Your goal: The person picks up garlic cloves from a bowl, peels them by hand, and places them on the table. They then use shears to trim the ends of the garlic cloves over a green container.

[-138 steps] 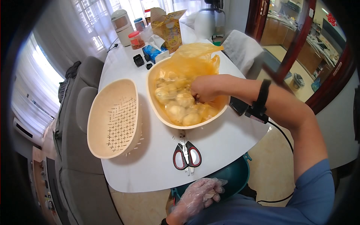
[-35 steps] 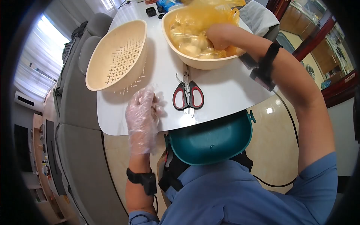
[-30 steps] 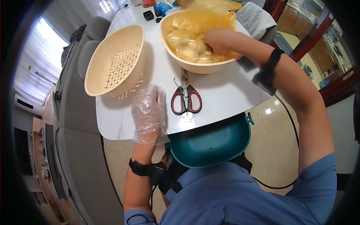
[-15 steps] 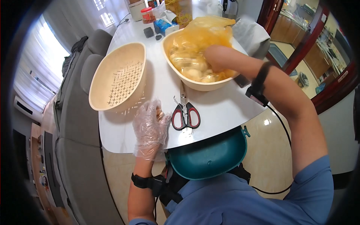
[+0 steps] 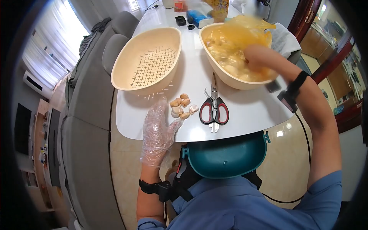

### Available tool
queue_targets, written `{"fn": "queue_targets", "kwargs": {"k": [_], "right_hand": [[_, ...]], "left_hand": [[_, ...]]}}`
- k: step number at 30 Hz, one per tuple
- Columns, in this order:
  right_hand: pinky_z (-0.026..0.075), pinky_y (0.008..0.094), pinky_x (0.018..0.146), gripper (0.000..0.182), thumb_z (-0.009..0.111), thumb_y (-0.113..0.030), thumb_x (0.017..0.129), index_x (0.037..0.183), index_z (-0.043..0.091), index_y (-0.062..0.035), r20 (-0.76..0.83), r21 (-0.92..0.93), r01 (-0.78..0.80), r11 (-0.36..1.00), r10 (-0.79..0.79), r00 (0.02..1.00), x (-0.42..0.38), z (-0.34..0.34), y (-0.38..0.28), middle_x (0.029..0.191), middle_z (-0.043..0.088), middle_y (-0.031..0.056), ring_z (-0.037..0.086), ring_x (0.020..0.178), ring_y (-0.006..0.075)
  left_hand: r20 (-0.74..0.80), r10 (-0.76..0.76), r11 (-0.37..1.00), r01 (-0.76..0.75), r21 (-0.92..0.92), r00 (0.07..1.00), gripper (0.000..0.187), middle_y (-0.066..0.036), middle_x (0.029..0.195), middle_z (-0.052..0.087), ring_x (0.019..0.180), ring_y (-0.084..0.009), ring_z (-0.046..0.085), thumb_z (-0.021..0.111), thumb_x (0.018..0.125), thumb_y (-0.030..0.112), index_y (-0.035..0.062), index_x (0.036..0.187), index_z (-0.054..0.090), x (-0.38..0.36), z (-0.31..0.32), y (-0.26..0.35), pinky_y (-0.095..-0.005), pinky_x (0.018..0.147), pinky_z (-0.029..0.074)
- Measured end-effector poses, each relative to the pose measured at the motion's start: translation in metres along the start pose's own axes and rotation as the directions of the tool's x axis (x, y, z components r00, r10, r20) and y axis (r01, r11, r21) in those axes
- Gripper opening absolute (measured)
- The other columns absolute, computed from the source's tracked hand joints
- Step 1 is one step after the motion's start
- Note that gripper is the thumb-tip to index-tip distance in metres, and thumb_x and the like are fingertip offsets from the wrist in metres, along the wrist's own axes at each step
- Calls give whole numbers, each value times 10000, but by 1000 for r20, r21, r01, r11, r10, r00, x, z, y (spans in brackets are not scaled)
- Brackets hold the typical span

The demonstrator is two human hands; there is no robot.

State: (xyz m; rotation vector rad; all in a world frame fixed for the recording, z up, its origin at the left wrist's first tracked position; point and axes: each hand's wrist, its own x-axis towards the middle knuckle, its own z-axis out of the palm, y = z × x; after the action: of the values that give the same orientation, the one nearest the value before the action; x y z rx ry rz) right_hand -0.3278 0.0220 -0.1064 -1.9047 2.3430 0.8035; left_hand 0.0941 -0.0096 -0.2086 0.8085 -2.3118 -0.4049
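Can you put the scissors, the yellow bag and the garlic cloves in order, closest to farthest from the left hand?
In the head view, starting from the left hand:
1. Garlic cloves: just right of its fingers and thumb.
2. Scissors: farther right, past the cloves.
3. Yellow bag: farthest, up in the right-hand basin.

Private home, living and dining area: grey upholstered sofa [image 5: 86, 107] along the left, sheer white curtains [image 5: 53, 46], flat-screen television [image 5: 23, 128] with low console [image 5: 40, 149], polished tile floor [image 5: 283, 161]. Glossy white table [image 5: 253, 111], domestic type, bearing a soft pack of tissues [image 5: 199, 18], kitchen scissors [image 5: 214, 103] and loose garlic cloves [image 5: 176, 111]. Right side: dark red-brown wooden door frame [image 5: 305, 18], giving onto a room with wood-fronted cabinets [image 5: 320, 46], apparently the kitchen.
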Motion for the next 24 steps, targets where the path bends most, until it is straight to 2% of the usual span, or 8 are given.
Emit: {"fn": "queue_targets", "kwargs": {"k": [6,10,13,14,15,17,21,24], "right_hand": [[567,443,804,227,719,-188,840,952,796,-6,-173,239,-9,971,52,984,-34,-13,20,943,749,218,715,883,392],[555,406,817,223,677,-186,964,1057,761,-2,-577,380,125,917,129,806,-94,-42,3,958,743,203,699,872,364],[558,343,753,184,723,-137,951,1066,759,2,-703,504,293,812,188,686,-166,-52,-34,941,752,143,721,829,248],[561,317,740,173,749,-102,932,1070,759,2,-682,591,337,732,231,694,-190,-49,-52,937,754,117,726,825,203],[568,280,722,164,776,-22,894,1056,763,-1,-713,618,496,610,169,681,-203,-35,-65,943,755,87,719,823,143],[583,273,707,192,829,-9,849,1028,759,-6,-730,650,620,440,131,671,-217,-18,-112,927,750,91,720,795,141],[578,367,717,189,833,-64,825,971,717,-36,-779,576,704,417,18,627,-196,28,-175,917,725,114,716,815,287],[580,369,726,192,820,-64,832,987,709,-40,-798,524,730,439,-47,601,-185,38,-194,940,721,109,714,844,298]], "left_hand": [[-122,-50,996,40,-86,991,493,-248,1307,673,1226,-406,630,762,895,116,-53,1338,624,-10,0,3,-450,1083,475],[-246,-142,982,105,-156,959,339,-223,1202,708,1110,-390,661,702,939,64,-56,1254,667,-28,-3,16,-446,999,510],[-380,-6,991,58,124,925,197,-167,998,728,881,-305,703,645,963,-3,-60,1143,701,-56,-4,36,-409,809,564],[-283,-244,939,153,-309,927,164,-137,932,714,788,-244,682,643,979,4,-55,1116,710,-68,3,41,-363,726,554],[-92,-414,697,250,-672,906,137,-106,865,701,695,-184,661,641,996,11,-50,1090,718,-76,10,48,-316,643,545],[92,-346,626,303,-719,934,161,-74,841,699,652,-107,632,635,1021,35,-47,1131,719,-78,11,72,-260,587,517],[414,-302,185,478,-858,859,314,-77,919,704,744,-99,638,627,1051,98,-48,1329,640,-73,21,101,-243,643,526],[470,-354,57,520,-852,809,362,-107,935,711,734,-113,633,623,1069,195,-62,1324,610,-63,26,106,-247,656,514]]}}
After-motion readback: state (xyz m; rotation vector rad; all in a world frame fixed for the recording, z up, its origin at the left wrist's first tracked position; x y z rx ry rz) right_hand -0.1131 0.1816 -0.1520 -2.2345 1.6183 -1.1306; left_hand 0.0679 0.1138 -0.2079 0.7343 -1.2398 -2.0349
